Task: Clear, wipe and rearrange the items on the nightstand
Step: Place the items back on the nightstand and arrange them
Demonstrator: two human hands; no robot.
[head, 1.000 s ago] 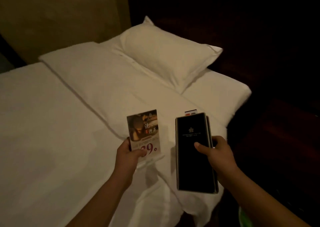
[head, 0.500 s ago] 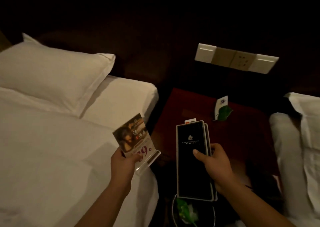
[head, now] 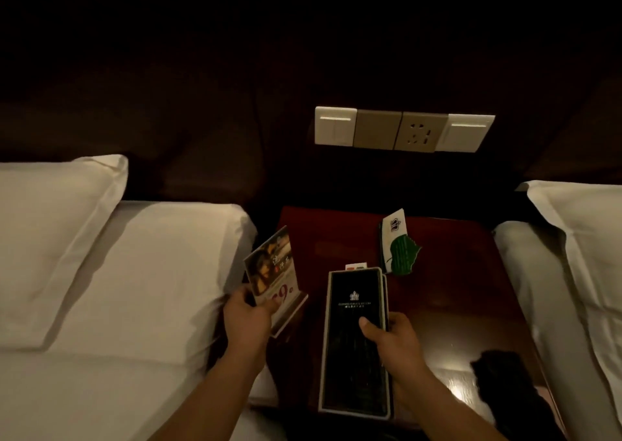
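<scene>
Two hands over nightstand (head: 454, 292): left hand (head: 247, 316) pinches sign stand (head: 274, 282); right hand (head: 392, 339) grips black folder (head: 353, 346).

Glossy wood nightstand (head: 447, 306); matt black folder (head: 350, 366).

There were two hands, left hand (head: 247, 316) and right hand (head: 393, 339); one sign stand (head: 272, 272), one black folder (head: 353, 339), one leaf-shaped card (head: 400, 255), one dark cloth (head: 498, 370), two pillows (head: 57, 238), two beds (head: 161, 272), two light switches (head: 335, 125) and one socket (head: 419, 132).

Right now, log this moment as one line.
left hand: holds promo stand | right hand: holds black folder | nightstand: leaf card, dark object | stage: neither set down
</scene>
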